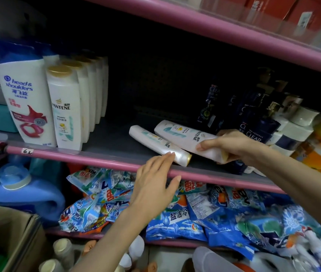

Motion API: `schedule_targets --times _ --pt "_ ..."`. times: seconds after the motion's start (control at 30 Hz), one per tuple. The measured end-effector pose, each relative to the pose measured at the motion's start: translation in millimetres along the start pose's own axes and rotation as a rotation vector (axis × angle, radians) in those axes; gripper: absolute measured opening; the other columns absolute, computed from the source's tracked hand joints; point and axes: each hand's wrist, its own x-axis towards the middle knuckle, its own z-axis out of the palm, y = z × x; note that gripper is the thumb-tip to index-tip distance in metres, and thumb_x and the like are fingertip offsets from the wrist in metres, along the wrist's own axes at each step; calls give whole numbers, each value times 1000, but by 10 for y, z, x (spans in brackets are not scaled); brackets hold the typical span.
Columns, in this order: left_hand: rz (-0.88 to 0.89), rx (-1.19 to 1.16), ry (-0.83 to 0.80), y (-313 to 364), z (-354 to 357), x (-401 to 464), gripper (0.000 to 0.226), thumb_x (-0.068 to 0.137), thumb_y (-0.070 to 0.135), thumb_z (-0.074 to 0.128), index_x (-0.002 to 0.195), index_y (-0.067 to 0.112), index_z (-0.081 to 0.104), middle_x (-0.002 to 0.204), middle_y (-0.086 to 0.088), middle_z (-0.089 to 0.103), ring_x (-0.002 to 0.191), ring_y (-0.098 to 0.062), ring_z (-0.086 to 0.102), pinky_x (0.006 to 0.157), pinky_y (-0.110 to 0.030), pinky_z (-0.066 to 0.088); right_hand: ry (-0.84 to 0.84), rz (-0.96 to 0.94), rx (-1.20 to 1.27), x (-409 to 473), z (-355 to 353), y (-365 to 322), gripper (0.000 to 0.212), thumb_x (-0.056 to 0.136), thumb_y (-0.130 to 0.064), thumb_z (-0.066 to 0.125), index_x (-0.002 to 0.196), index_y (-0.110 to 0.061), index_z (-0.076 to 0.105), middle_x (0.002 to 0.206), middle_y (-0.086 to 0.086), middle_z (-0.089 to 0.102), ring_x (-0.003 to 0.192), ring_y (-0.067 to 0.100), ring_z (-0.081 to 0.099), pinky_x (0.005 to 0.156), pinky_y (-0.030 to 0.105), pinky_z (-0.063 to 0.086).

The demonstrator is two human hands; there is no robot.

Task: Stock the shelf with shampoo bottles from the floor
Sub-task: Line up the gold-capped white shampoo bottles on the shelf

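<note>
Pink-edged shelf [100, 160] w/ upright Pantene row [65, 108] at left. Right hand [232, 146] grips one lying Pantene bottle [185, 137] mid-shelf; left hand [153, 185], fingers straight, touches second lying bottle [155, 142] beside it.

A shop, prob. a small grocery/household store. Pink-edged shelf [97, 157] w/ a handwritten price tag [27, 151] on its rail; rows of identical Pantene bottles [65, 108] next to a Head & Shoulders bottle [24, 91], dark Clear bottles [253, 114] at right, detergent packs [175, 216] piled on the shelf below, a cardboard box [12, 238] at lower left.
</note>
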Motion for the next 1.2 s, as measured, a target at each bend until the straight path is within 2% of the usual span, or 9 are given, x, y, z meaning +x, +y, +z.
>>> schedule_targets --times 0.13,0.23,0.4,0.5,0.57,0.77,0.83,1.0,1.2 --pt "-150 -492 99 107 -168 -8 61 91 52 47 146 37 25 147 23 30 131 6 27 108 -26 25 52 -147 -70 -322 -182 -54 57 51 -42 88 92 -10 65 81 5 72 64 17 67 44 21 46" --pt "-336 -933 202 124 -438 15 73 79 61 50 144 40 28 141 18 41 116 6 49 98 -28 44 70 -301 -121 -568 -281 -133 56 49 -46 87 86 -13 61 73 -2 70 58 10 64 46 22 43" --pt "-440 -1530 138 -107 -870 -71 64 75 61 58 133 37 45 123 -2 64 100 -24 69 70 -40 58 -37 -508 -341 -952 -201 -412 57 39 -58 84 79 -27 58 72 -6 68 57 8 62 48 26 44" --pt "-588 -1502 143 -164 -975 -180 63 68 56 67 118 18 59 98 -6 73 79 -15 72 53 -25 55 -85 -574 -440 -1050 -44 -546 56 42 -52 87 82 -29 56 73 -6 68 55 4 60 46 21 44" --pt "-682 -1496 209 -176 -977 -257 58 66 52 70 109 14 62 87 -4 74 69 -12 70 46 -21 52 -124 -571 -354 -1076 45 -609 55 49 -44 90 88 -25 55 74 -4 68 54 3 59 46 20 44" --pt "-758 -1691 357 -223 -1036 -390 58 65 46 72 109 11 63 93 -10 74 65 -15 70 41 -20 50 -480 -255 392 -1098 129 -733 62 74 -70 53 107 -19 66 90 1 68 72 9 65 57 22 52" --pt "-757 -1730 368 -246 -1053 -412 61 67 45 71 115 9 62 98 -12 73 68 -15 70 41 -19 51 -551 -138 591 -1089 131 -743 60 79 -66 50 107 -19 71 90 0 69 73 9 67 61 22 55" --pt "-779 -1740 414 -258 -1061 -453 56 74 41 69 118 8 59 97 -12 74 70 -16 71 41 -19 51 -506 -87 740 -1073 265 -735 26 84 -42 64 97 -22 74 98 3 66 81 15 62 65 23 57" --pt "-861 -1753 485 -211 -1036 -527 45 76 39 68 107 8 62 85 -8 75 64 -15 71 41 -19 51 -366 -176 569 -1008 390 -813 52 88 -48 57 127 -13 59 94 2 60 78 17 51 65 27 40"
